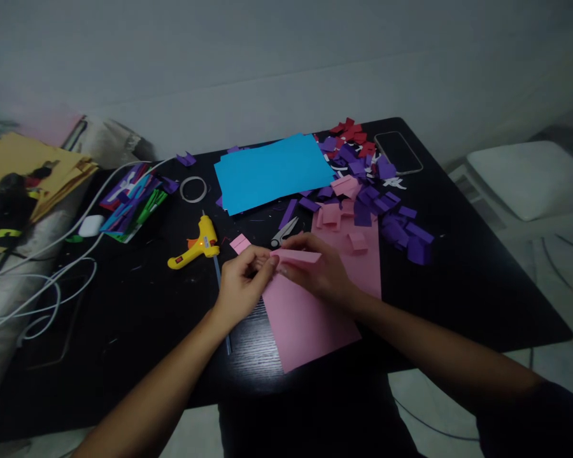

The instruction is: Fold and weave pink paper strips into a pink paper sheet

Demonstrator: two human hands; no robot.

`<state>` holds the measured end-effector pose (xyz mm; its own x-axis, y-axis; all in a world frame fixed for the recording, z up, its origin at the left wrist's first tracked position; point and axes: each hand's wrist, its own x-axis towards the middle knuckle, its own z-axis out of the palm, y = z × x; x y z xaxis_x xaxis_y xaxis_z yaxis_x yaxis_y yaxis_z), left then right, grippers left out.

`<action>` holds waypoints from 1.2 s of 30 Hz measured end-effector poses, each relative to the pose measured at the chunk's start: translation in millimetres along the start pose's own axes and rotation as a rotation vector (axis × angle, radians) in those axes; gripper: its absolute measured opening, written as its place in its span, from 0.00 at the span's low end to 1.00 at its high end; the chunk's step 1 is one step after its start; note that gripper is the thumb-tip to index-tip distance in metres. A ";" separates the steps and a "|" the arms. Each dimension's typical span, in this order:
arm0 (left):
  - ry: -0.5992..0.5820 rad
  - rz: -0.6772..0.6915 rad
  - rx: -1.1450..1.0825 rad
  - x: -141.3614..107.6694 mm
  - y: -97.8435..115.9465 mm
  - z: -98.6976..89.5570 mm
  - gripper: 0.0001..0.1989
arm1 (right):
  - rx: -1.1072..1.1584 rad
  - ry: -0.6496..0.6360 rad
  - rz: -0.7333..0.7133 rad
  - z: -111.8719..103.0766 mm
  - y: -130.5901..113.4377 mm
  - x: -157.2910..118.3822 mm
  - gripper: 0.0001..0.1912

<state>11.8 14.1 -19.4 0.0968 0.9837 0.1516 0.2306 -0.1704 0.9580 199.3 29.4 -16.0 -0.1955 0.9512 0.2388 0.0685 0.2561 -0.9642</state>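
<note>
My left hand (243,283) and my right hand (325,270) both pinch a folded strip of pink paper (300,256), a little above the table. The left thumb and fingertips close on its left end; the right fingers grip it from behind and below. Under the hands lie large pink paper sheets (310,331). Just beyond the fingers are scissors (286,233) with grey blades spread apart. A small pink paper piece (240,243) rests beside my left hand. Several folded pink pieces (331,216) sit on the far end of the sheets.
Left of my hands lies a yellow glue gun (198,245) with a glue stick in it. Behind are a tape roll (193,189) and blue sheets (274,172). Purple pieces (401,232), red pieces (356,135) and a phone (398,152) lie right. White cables (52,299) run left.
</note>
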 end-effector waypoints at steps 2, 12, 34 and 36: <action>0.024 -0.062 -0.055 1.0 0.9 -0.9 0.09 | -0.189 0.038 -0.192 -2.5 0.2 -0.5 0.20; -0.130 -0.200 -0.254 8.5 4.8 -4.8 0.12 | -0.163 -0.148 -0.302 -10.8 5.5 1.7 0.19; -0.048 0.382 0.354 5.6 5.2 -14.0 0.05 | -0.026 -0.041 0.026 -1.9 11.3 0.1 0.05; -0.041 0.372 0.352 5.2 5.6 -13.7 0.05 | -0.023 -0.037 0.015 -1.7 11.4 0.4 0.05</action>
<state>0.3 19.1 -9.9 0.2707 0.8510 0.4500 0.4850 -0.5243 0.6999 201.6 33.0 -26.7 -0.2302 0.9481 0.2191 0.0943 0.2459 -0.9647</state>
